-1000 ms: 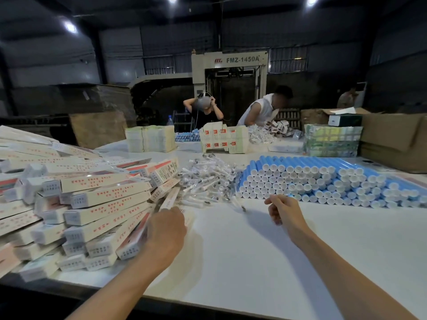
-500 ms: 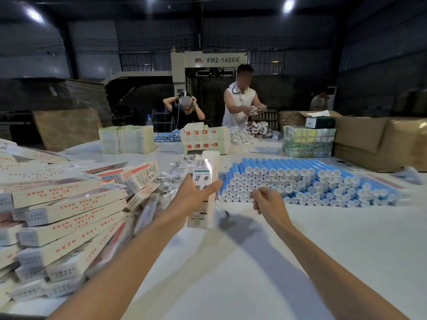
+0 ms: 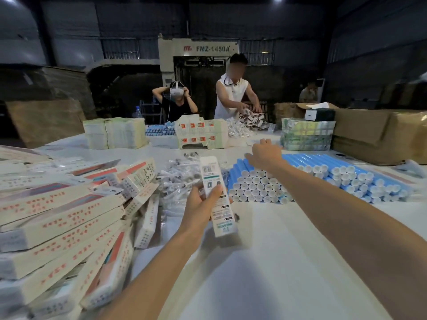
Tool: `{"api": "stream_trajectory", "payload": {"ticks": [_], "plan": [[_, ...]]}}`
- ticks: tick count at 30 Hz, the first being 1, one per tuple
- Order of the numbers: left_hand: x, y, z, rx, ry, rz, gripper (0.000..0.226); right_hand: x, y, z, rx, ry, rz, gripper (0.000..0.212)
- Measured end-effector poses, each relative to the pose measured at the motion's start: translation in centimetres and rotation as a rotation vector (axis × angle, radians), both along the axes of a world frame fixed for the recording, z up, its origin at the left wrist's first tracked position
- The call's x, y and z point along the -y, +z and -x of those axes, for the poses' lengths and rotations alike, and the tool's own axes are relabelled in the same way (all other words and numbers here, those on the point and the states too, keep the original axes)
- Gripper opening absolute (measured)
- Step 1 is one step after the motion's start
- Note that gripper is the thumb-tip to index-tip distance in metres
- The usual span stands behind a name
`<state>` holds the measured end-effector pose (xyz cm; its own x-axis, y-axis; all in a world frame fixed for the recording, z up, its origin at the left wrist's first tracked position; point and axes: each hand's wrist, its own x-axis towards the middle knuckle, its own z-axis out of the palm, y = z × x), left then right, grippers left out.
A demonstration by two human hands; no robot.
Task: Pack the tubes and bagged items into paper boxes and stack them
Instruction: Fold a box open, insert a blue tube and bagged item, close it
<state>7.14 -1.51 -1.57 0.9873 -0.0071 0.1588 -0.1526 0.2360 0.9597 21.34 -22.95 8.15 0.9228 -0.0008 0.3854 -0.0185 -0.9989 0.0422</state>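
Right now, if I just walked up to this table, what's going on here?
A person is packing at a white table. Their left hand holds a long white printed paper box up above it. Their right hand is stretched over the stack of blue tubes with white caps, fingers curled; whether it grips one is unclear. A heap of clear bagged items lies beside the tubes, and a pile of white boxes with red print sits at the left.
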Motion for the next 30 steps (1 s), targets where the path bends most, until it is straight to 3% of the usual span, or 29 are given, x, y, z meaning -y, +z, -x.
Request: {"api": "stream_trajectory", "payload": {"ticks": [2, 8, 18, 22, 24, 26, 28, 30], "plan": [[0.0, -0.2, -0.1, 0.014, -0.008, -0.004, 0.036, -0.5, -0.8, -0.7, -0.047, -0.028, 0.058, 0.047], [-0.2, -0.4, -0.3, 0.030, -0.038, -0.007, 0.038, -1.9, -2.7, -0.3, 0.038, -0.104, 0.175, 0.025], [-0.7, 0.1, -0.3, 0.044, -0.037, -0.007, 0.033, -4.3, -2.0, 1.7, 0.062, -0.148, 0.376, 0.026], [-0.6, 0.3, 0.1, 0.050, -0.049, -0.025, 0.039, -3.7, -0.5, 3.5, 0.169, -0.133, 0.325, 0.028], [-0.5, 0.4, 0.2, 0.052, -0.055, -0.026, 0.043, -2.8, 0.7, 4.5, 0.229, -0.076, 0.095, 0.018], [-0.3, 0.4, 0.3, 0.062, -0.060, -0.039, 0.046, -1.9, 2.0, 5.9, 0.228, 0.073, -0.413, 0.010], [-0.2, 0.4, 0.5, 0.074, -0.064, -0.056, 0.046, -1.5, 2.6, 7.6, 0.192, 0.280, -0.977, 0.023], [-0.1, 0.3, 0.7, 0.074, -0.079, -0.050, 0.044, -2.1, 2.9, 9.8, 0.147, 0.492, -1.377, 0.027]]}}
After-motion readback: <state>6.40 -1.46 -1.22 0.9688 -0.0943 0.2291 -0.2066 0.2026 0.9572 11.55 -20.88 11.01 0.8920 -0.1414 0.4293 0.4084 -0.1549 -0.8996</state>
